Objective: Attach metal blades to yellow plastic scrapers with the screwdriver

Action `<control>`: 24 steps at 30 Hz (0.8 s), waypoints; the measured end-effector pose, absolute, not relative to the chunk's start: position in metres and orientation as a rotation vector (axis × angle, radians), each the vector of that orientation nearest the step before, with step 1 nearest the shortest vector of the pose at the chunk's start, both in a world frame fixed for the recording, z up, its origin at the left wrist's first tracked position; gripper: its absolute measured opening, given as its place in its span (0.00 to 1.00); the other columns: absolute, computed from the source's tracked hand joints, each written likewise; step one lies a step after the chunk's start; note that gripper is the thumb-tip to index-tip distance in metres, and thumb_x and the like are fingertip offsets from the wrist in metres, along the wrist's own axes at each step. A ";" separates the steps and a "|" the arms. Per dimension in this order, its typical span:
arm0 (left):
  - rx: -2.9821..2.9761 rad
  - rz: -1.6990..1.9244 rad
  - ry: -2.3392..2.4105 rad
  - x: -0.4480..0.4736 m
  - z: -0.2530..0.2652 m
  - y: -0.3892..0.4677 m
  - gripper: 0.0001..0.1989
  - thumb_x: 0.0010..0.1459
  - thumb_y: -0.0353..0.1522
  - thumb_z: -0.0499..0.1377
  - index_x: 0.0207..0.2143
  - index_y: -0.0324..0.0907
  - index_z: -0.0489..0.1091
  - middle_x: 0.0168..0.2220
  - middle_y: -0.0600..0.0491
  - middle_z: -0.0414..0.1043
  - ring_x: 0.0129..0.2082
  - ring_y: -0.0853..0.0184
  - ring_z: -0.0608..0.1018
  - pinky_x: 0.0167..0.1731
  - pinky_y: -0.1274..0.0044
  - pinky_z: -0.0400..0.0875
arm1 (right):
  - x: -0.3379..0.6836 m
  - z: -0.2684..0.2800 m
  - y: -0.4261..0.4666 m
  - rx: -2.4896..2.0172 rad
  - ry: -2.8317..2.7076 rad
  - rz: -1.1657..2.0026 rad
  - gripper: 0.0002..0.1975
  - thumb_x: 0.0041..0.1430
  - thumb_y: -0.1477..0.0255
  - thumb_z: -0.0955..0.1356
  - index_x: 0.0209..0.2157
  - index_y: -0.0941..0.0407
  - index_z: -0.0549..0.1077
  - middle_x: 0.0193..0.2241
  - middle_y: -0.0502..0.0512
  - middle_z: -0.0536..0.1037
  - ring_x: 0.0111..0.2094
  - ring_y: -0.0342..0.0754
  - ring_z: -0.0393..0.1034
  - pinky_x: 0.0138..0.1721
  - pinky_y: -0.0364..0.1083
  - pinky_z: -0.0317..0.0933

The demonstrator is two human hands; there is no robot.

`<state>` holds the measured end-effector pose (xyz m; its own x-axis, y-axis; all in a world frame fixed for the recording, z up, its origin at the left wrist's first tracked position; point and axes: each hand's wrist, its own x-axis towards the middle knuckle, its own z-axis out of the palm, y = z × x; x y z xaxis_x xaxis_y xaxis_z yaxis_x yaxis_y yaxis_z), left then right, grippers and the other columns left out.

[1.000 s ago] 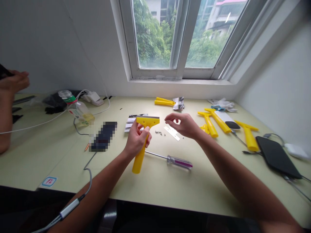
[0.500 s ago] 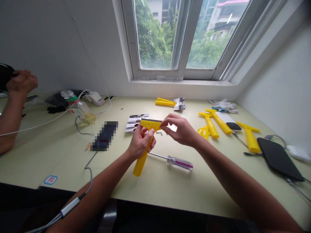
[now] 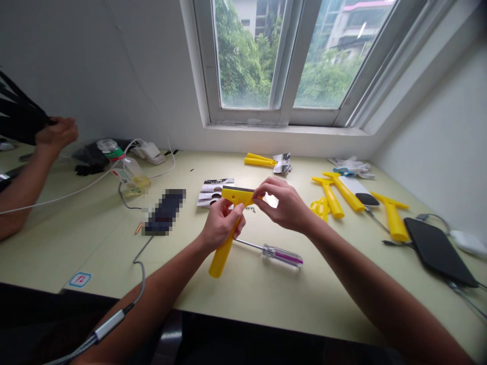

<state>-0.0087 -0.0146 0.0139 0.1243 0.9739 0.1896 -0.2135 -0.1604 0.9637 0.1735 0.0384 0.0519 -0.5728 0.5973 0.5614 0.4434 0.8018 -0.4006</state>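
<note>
Here the left hand (image 3: pixel 222 223) is clamped round the yellow scraper (image 3: pixel 228 223). The right hand (image 3: pixel 285 205) pinches its head, above a screwdriver (image 3: pixel 272 251) on the table (image 3: pixel 266 294).

We see both of our arms bare from the lower edge of the view out to the fingertips, with no sleeve, glove, watch, ring or strap anywhere along them. Our left hand (image 3: pixel 222 223) ends a slim forearm with short, unpainted nails, and our right hand (image 3: pixel 285 203) is the same, its knuckles and short plain nails showing at the front. Behind each wrist the forearm widens evenly toward the elbow, smooth and unmarked, and no clothing of ours comes into view beyond that.
</note>
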 end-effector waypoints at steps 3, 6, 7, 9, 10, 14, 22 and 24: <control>1.263 1.307 0.856 -0.008 0.014 -0.016 0.11 0.59 0.37 0.59 0.39 0.40 0.64 0.18 0.62 0.63 0.12 0.76 0.65 0.10 0.84 0.61 | 0.172 0.053 0.037 -0.825 -2.200 0.354 0.05 0.55 0.75 0.68 0.35 0.54 0.69 0.37 0.55 0.70 0.41 0.50 0.65 0.45 0.51 0.60; 1.279 1.305 0.856 -0.007 0.014 -0.017 0.12 0.59 0.37 0.59 0.39 0.40 0.63 0.18 0.62 0.63 0.12 0.76 0.65 0.10 0.84 0.62 | 0.171 0.050 0.039 -0.877 -2.105 0.592 0.10 0.53 0.74 0.68 0.38 0.53 0.66 0.43 0.56 0.69 0.46 0.51 0.65 0.45 0.50 0.61; 1.284 1.308 0.853 -0.007 0.013 -0.017 0.12 0.59 0.37 0.59 0.40 0.40 0.63 0.18 0.62 0.63 0.12 0.76 0.65 0.10 0.84 0.62 | 0.171 0.048 0.041 -0.881 -2.069 0.716 0.11 0.54 0.73 0.68 0.39 0.53 0.65 0.44 0.55 0.70 0.46 0.50 0.66 0.44 0.50 0.62; 1.285 1.314 0.847 -0.007 0.012 -0.017 0.12 0.59 0.37 0.59 0.40 0.40 0.62 0.18 0.62 0.63 0.12 0.76 0.64 0.10 0.84 0.61 | 0.171 0.043 0.044 -0.847 -1.996 0.989 0.14 0.55 0.72 0.68 0.43 0.52 0.64 0.44 0.55 0.71 0.44 0.49 0.68 0.40 0.48 0.63; 1.283 1.317 0.844 -0.007 0.012 -0.017 0.12 0.59 0.37 0.59 0.40 0.40 0.62 0.18 0.62 0.63 0.12 0.76 0.64 0.10 0.84 0.61 | 0.170 0.041 0.046 -0.814 -1.965 1.115 0.16 0.56 0.71 0.68 0.45 0.52 0.63 0.42 0.54 0.72 0.41 0.48 0.69 0.38 0.47 0.63; 1.267 1.304 0.841 -0.006 0.010 -0.016 0.12 0.60 0.37 0.58 0.40 0.40 0.61 0.17 0.63 0.61 0.11 0.77 0.62 0.10 0.84 0.60 | 0.169 0.034 0.049 -0.727 -1.869 1.362 0.19 0.57 0.71 0.68 0.50 0.52 0.61 0.37 0.51 0.72 0.34 0.44 0.68 0.32 0.44 0.62; 1.207 1.316 0.815 -0.004 0.008 -0.016 0.11 0.60 0.36 0.58 0.41 0.39 0.61 0.17 0.63 0.61 0.11 0.77 0.61 0.10 0.84 0.60 | 0.165 0.033 0.047 -0.722 -1.795 1.412 0.18 0.55 0.71 0.68 0.47 0.53 0.63 0.37 0.53 0.75 0.34 0.45 0.67 0.34 0.45 0.61; 1.190 1.317 0.801 -0.003 0.006 -0.016 0.11 0.61 0.35 0.57 0.41 0.40 0.61 0.17 0.63 0.61 0.11 0.77 0.61 0.10 0.84 0.60 | 0.164 0.032 0.047 -0.722 -1.765 1.427 0.17 0.54 0.72 0.69 0.46 0.53 0.64 0.36 0.52 0.75 0.34 0.45 0.67 0.34 0.46 0.61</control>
<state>-0.0032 -0.0163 0.0065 0.1433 0.9727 0.1826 -0.2849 -0.1361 0.9488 0.1638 0.0469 0.0317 -0.5665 0.8001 0.1972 -0.0252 0.2224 -0.9746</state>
